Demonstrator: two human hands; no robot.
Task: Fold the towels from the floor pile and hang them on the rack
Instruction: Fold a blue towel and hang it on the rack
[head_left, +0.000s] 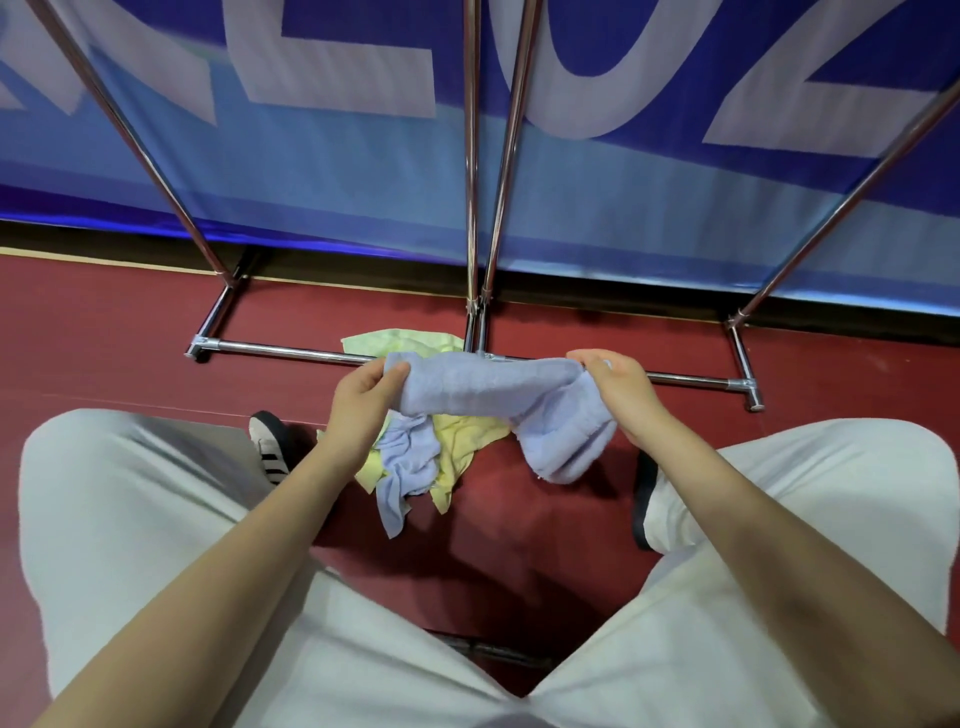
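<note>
**Item: lavender towel, mid-fold**

Held aloft between 2 hands: left hand (363, 397) pinches 1 end of the lavender towel (493, 387), right hand (615, 387) grips the other, loose end drooping below. Step judged: folding, hanging not yet done. Next move likely calls for squaring edges, then lifting to the rack (470, 156). Floor pile (415, 462) lies between the knees; the rack's base bar (291, 352) runs just beyond, open floor around.
</note>
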